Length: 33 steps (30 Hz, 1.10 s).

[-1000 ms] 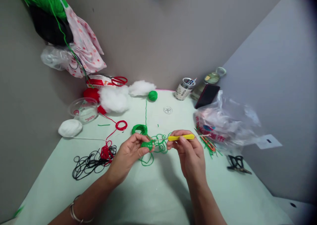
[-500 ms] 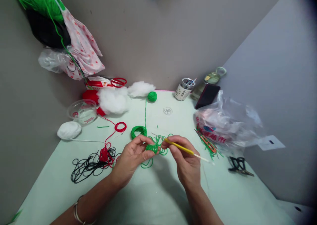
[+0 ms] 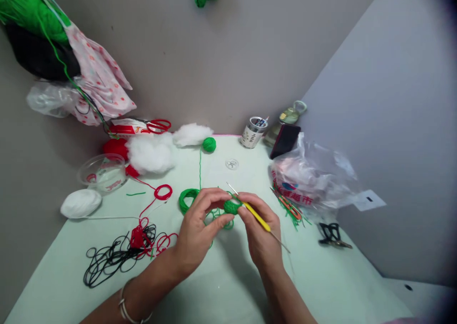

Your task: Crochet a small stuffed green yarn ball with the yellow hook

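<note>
Between both hands is a small round piece of green crochet work (image 3: pixel 232 207). My left hand (image 3: pixel 203 221) pinches its left side between thumb and fingers. A yellow-handled crochet hook (image 3: pixel 257 218) lies in my right hand (image 3: pixel 262 231), its metal tip pointing up and left past the piece; the right fingertips also touch the piece's right edge. Loose green yarn (image 3: pixel 216 214) hangs behind the left fingers, partly hidden. A wound coil of green yarn (image 3: pixel 186 200) rests just beyond the left hand, and a strand runs from it to a green ball (image 3: pixel 209 144).
Tangled black cord (image 3: pixel 114 257) and red yarn (image 3: pixel 138 237) lie at left, near a white yarn ball (image 3: pixel 81 203) and a clear tub (image 3: pixel 103 171). White stuffing (image 3: pixel 152 153), a pen can (image 3: pixel 253 133), a phone (image 3: pixel 285 141) and a plastic bag (image 3: pixel 314 176) stand further back.
My hands have come closer together, the right fingers now meeting the crochet piece. The piece has turned to show a rounder, open form. The view has shifted, so most things appear further left.
</note>
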Motion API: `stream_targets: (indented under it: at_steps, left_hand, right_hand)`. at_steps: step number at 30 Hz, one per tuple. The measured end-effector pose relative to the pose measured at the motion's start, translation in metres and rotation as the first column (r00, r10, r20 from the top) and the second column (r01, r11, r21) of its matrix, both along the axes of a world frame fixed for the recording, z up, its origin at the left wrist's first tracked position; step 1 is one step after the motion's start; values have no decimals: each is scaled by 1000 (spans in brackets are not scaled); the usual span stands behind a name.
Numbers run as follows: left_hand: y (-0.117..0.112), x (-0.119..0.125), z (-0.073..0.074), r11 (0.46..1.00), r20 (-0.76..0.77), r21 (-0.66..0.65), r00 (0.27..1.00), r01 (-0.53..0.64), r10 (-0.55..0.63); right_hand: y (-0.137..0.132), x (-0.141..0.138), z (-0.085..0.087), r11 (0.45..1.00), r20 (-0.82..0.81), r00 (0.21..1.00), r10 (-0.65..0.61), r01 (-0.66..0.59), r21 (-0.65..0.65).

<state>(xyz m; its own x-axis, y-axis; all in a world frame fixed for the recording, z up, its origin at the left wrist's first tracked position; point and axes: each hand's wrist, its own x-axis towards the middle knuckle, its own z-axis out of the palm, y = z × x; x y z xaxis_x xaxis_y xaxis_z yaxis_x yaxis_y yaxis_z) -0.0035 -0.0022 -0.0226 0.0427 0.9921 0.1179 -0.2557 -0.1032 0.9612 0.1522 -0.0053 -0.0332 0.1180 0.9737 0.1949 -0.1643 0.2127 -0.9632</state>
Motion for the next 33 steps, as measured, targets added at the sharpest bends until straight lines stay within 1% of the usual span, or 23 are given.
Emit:
stream_targets:
  at_steps: [4, 5, 6, 7, 8, 9, 10, 11, 13, 15, 17, 18, 20, 22, 23, 24, 26, 27, 28, 29, 30, 31, 33]
  left_hand:
    - [7, -15, 7, 995, -24, -53, 996, -89, 88]
    - [10, -19, 8, 997, -60, -34, 996, -66, 64]
    - [13, -22, 9, 1000, -104, -14, 994, 27, -29]
    - [15, -25, 10, 984, -148, -10, 973, 178, -177]
    - [18, -28, 10, 940, -184, -24, 923, 340, -338]
    - [21, -31, 10, 888, -207, -48, 866, 457, -456]
    - [23, -33, 9, 859, -221, -68, 831, 508, -510]
    - [26, -35, 9, 867, -233, -74, 837, 493, -495]
    - [29, -39, 11, 946, -228, -35, 919, 321, -321]
    - [28, -41, 18, 988, -110, -12, 982, 155, -156]
    - [23, -40, 30, 985, 169, -96, 977, 145, -128]
    - [19, -38, 37, 966, 335, -157, 932, 203, -141]
    - [11, -33, 50, 912, 594, -226, 791, 342, -149]
    - [4, -28, 58, 901, 691, -191, 706, 388, -158]
    - [3, -26, 58, 915, 687, -145, 703, 377, -181]
    - [2, -23, 57, 936, 654, -81, 726, 344, -211]
    - [3, -20, 48, 977, 521, 85, 827, 195, -210]
    - [4, -20, 42, 977, 428, 190, 888, 92, -167]
    - [6, -20, 35, 953, 333, 301, 940, -36, -69]
    - [7, -20, 29, 894, 207, 431, 978, -126, 38]
    - [8, -21, 24, 814, 23, 568, 991, -119, 128]
    - [9, -22, 19, 745, -169, 665, 961, -52, 218]
    - [10, -25, 14, 659, -439, 742, 831, 121, 341]
  right_hand:
    - [4, 1, 3, 995, -185, 981, 50, -65, -79]
    - [4, 1, 5, 993, -205, 976, 70, -88, -80]
    - [4, 1, 6, 991, -215, 972, 89, -108, -76]
    - [5, 1, 8, 990, -218, 970, 103, -121, -71]
    - [5, 1, 9, 990, -217, 970, 110, -127, -64]
    - [6, 2, 9, 990, -214, 971, 111, -126, -59]
    - [6, 3, 9, 991, -212, 972, 106, -120, -54]
    - [7, 4, 9, 992, -211, 972, 102, -115, -50]
    - [7, 6, 8, 993, -206, 973, 105, -115, -40]
    - [7, 7, 6, 990, -187, 974, 131, -139, -31]
    - [5, 5, 5, 986, -141, 976, 164, -168, -13]
    - [4, 4, 5, 984, -111, 978, 176, -177, 2]
    - [1, 0, 5, 983, -57, 981, 184, -183, 30]
    - [-3, -3, 7, 984, -30, 984, 176, -174, 44]
    - [-4, -4, 7, 985, -25, 986, 165, -164, 47]
    - [-6, -4, 8, 988, -24, 988, 150, -149, 52]
    - [-8, -4, 10, 992, -34, 993, 109, -106, 67]
    - [-8, -4, 11, 994, -42, 995, 88, -84, 75]
    - [-9, -4, 12, 994, -50, 996, 72, -68, 81]
    - [-9, -4, 14, 995, -55, 996, 64, -60, 82]
    - [-10, -5, 15, 995, -54, 997, 62, -58, 81]
    - [-11, -5, 17, 995, -48, 997, 63, -59, 81]
    - [-12, -7, 21, 995, -29, 998, 57, -54, 83]
